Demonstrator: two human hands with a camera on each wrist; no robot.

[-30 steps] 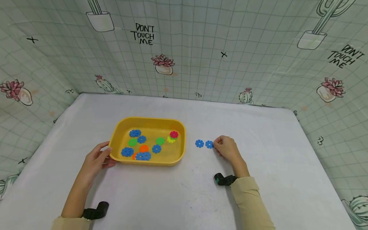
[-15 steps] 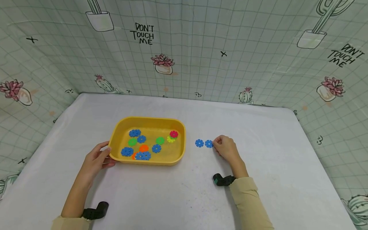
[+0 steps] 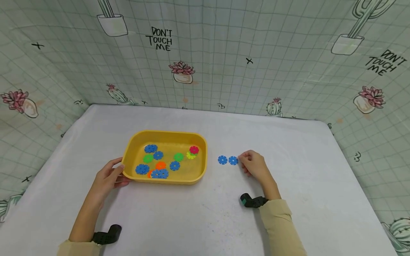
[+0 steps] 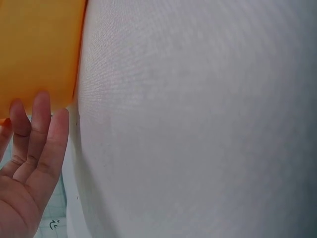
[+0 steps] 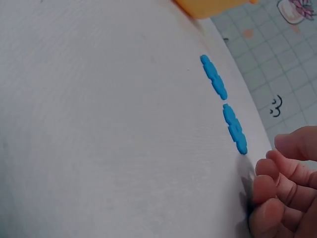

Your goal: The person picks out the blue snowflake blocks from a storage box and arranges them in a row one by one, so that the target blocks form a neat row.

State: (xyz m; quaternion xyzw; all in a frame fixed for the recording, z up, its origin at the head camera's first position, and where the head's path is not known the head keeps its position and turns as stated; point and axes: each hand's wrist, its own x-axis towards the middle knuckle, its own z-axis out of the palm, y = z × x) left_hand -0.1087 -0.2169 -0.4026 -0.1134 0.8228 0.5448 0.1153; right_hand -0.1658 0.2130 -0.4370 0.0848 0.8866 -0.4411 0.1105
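The left hand (image 3: 109, 176) gripped the near end of the yellow tray (image 3: 189, 169), thumb at the rim and fingers against its outer wall. Loose notched discs (image 3: 174, 165) in blue, green, orange, yellow and red lay inside, to the right of that hand. The right hand (image 3: 254, 163) held nothing, its fingers loosely curled and its thumb a little off the fingertips. Just left of it, two blue discs (image 3: 233, 160) lay flat in a row on the white desk (image 3: 198, 220), between hand and tray. Small dark specks (image 3: 213, 230) dotted the desktop nearer the person, between the forearms. Beyond both hands and out to either side hung a pale green gridded cloth (image 3: 224, 85), printed with potted cacti, succulents and "DON'T TOUCH ME".
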